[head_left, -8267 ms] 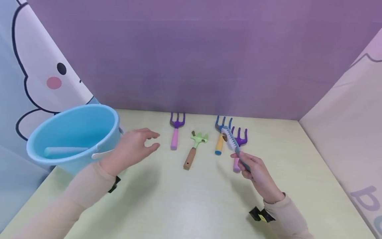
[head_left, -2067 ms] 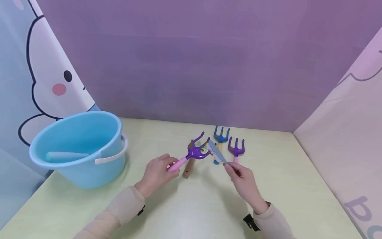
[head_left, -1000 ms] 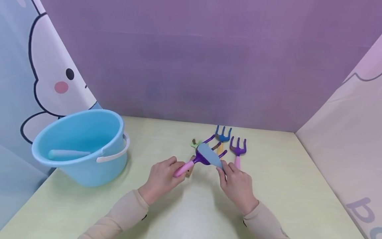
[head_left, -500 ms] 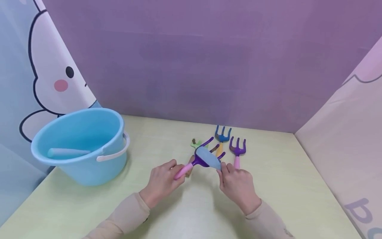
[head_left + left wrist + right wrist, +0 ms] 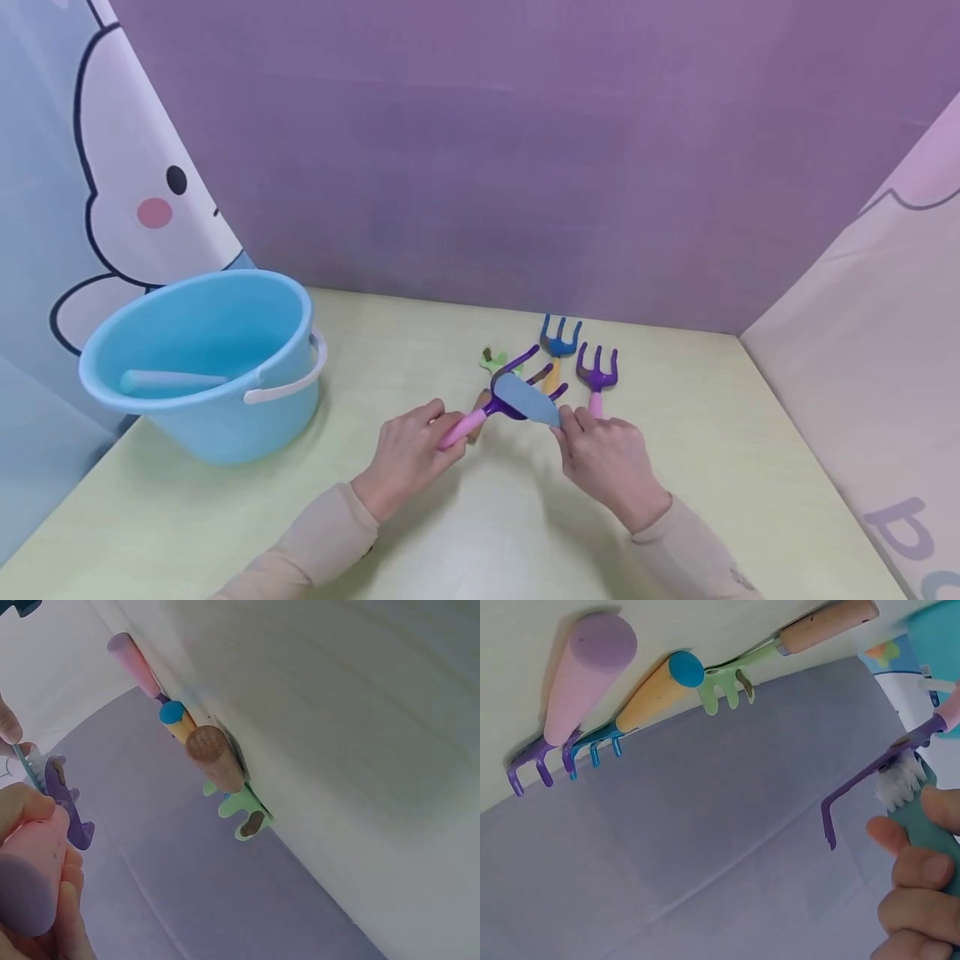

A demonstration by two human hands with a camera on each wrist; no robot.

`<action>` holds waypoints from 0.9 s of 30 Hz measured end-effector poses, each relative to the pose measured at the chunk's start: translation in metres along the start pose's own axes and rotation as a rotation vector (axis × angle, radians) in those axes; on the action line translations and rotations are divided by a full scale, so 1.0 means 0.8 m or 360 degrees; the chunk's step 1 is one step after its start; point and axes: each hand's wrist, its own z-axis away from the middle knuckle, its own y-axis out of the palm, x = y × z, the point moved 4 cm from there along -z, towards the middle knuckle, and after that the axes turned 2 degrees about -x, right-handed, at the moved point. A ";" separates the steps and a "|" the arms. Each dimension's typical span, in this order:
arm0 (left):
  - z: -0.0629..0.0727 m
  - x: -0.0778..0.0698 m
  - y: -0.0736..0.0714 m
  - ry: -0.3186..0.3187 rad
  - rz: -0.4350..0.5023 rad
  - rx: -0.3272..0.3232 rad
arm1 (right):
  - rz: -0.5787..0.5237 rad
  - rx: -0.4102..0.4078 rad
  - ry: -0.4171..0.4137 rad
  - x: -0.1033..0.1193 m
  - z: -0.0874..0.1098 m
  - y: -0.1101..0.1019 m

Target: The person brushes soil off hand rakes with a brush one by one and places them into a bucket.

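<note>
On my far left stands the bucket, off to the side, which I'd guess leaves room for both hands in the middle; a pale blue rod leans inside, only partly in sight. My left hand is curled round the pink handle of the fork, tines up and away, so its purple head is steadied over the table. Beneath it lies the green fork, partly covered in my head view, with brown patches on its head. The brush lies across the held fork, bristles turned down against the purple near a brown patch, its back towards me, probably so they bear on the dirt. Beyond it is the blue fork, its handle partly hidden. My right hand pinches the brush by its end, likely to keep my fingers off the bristles. Furthest right is the other fork; its handle, like the rest, faces me, handy for picking up.
</note>
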 end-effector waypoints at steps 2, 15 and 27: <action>0.000 0.000 0.000 -0.0007 0.0001 -0.0003 | -0.0035 0.0026 0.0027 -0.003 0.000 0.000; 0.004 0.004 0.000 -0.0102 -0.0018 0.0075 | -0.0250 0.0239 0.0251 -0.012 0.011 0.003; -0.001 -0.002 -0.005 -0.0035 0.0000 0.0046 | -0.0359 0.0088 0.0511 -0.001 0.001 0.013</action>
